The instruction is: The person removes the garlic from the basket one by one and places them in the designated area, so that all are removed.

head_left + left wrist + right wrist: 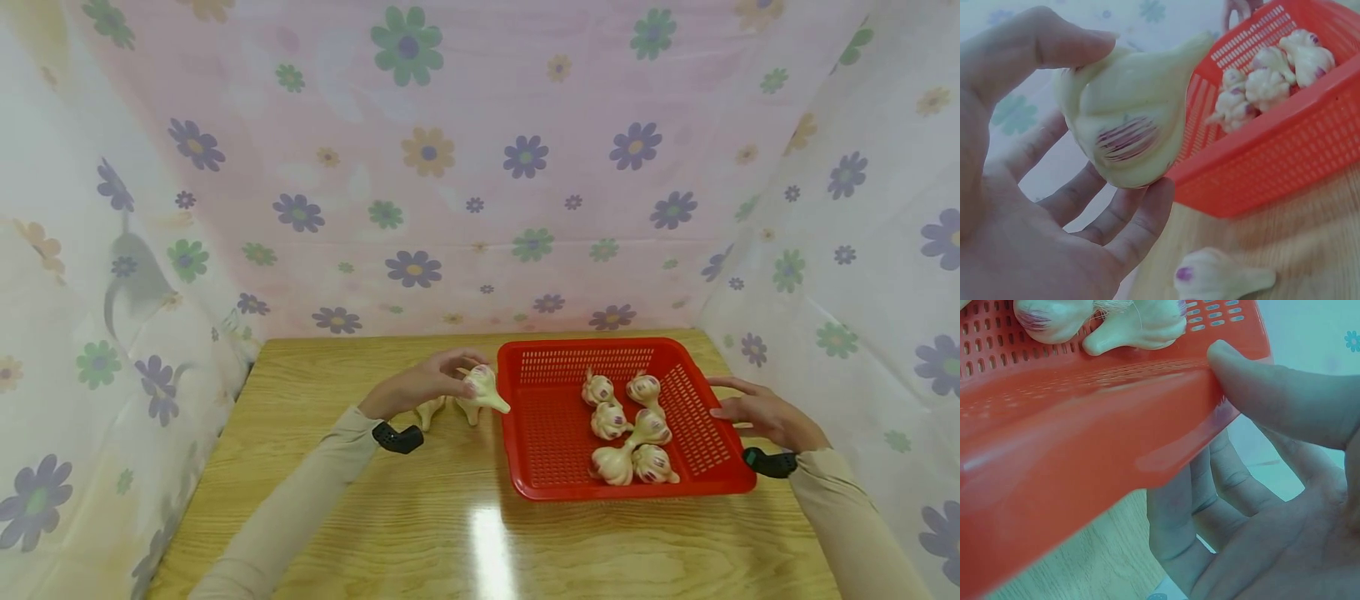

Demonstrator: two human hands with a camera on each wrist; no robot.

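Note:
My left hand (427, 385) holds a garlic bulb (482, 388) just off the left side of a red plastic basket (547, 433). In the left wrist view, the thumb presses the top of that bulb (1135, 103) and the fingers support it from below, its stem pointing toward the basket. Several garlic bulbs (609, 421) lie in the basket's right half. At the basket's right rim my right hand (768, 417) pinches the edge; the right wrist view has the thumb on top of the rim (1172, 400) and the fingers beneath.
Two more garlic bulbs, one at the left (429, 411) and one at the right (469, 410), lie on the wooden table (360, 508) under the left hand. Flowered sheets (480, 167) hang behind the table and along both sides.

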